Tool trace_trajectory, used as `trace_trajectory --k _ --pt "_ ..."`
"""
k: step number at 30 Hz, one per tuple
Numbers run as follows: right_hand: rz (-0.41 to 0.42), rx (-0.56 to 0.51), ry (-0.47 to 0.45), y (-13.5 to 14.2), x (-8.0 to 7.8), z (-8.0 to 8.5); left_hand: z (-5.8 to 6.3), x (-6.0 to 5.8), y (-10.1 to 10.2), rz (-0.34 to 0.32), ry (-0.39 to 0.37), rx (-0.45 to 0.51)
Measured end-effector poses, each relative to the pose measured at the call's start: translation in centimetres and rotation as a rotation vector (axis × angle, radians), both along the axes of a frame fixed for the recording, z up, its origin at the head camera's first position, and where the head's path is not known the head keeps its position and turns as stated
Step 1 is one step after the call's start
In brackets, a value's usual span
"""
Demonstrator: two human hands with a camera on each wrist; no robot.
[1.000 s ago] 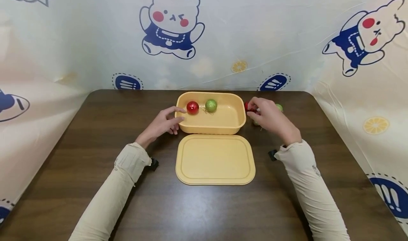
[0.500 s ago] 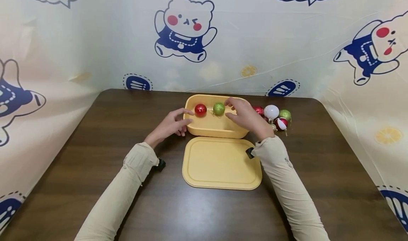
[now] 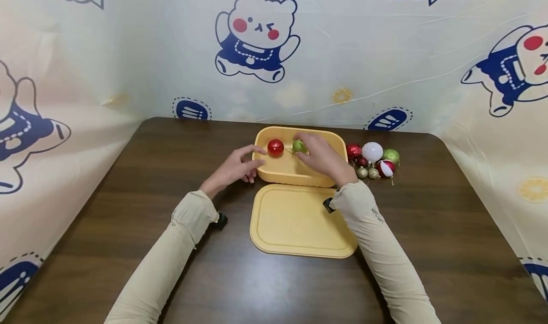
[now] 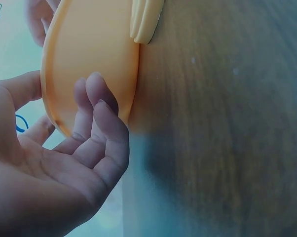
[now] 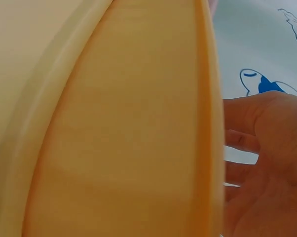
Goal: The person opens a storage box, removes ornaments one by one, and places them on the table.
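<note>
In the head view a yellow plastic box [image 3: 295,177] stands at the back of the table, with a shiny red bauble [image 3: 275,148] and a glittery green bauble [image 3: 298,146] inside. My right hand [image 3: 322,158] reaches into the box, index finger and thumb at either side of the green bauble, which they partly cover. In the right wrist view, the box wall [image 5: 124,128] hides my right fingertips. My left hand [image 3: 236,166] is at the box's left end, index finger and thumb extended over the rim. Its other fingers bend loosely beside the wall in the left wrist view.
The yellow lid [image 3: 304,221] lies flat in front of the box. Right of the box sits a cluster of baubles: a white one [image 3: 372,151], a red one [image 3: 353,151], a green one [image 3: 391,157], a striped one [image 3: 386,168] and several small ones. A patterned cloth [image 3: 325,43] rises behind the table.
My right hand has moved left from the bauble cluster into the box, up to the green bauble, uncovering the cluster. My left hand stays at the box's left end. The head view has shifted slightly.
</note>
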State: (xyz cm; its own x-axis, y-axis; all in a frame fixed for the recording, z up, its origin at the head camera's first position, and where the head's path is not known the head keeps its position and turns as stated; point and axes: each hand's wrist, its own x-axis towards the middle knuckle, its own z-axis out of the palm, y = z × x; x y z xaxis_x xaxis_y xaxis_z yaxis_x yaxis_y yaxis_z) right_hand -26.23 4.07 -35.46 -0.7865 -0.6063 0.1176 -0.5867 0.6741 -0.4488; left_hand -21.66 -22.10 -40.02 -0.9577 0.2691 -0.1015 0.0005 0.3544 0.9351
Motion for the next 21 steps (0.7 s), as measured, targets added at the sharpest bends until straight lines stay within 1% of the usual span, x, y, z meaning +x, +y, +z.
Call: trace_trajectory --k 3,8,11,15,18,21 --pt "-0.021 0.019 0.022 -0.5 -0.3 -0.6 -0.2 0.1 0.1 0.01 0.006 0.006" --pt "-0.064 0.071 0.063 -0.6 -1.0 -2.4 -0.2 0.1 0.2 0.014 0.02 0.013" --pt "-0.07 0.082 0.027 -0.3 -1.5 -3.4 -0.1 0.1 0.2 0.023 0.012 0.011" --pt "-0.072 0.048 -0.046 0.0 -1.8 -4.3 -0.2 0.1 0.2 0.024 0.005 0.011" --pt "-0.06 0.031 -0.057 0.0 -1.9 -4.5 -0.1 0.1 0.1 0.015 0.007 0.01" --pt "-0.045 0.019 -0.045 0.1 -2.0 -4.6 -0.1 0.1 0.1 0.007 0.009 0.011"
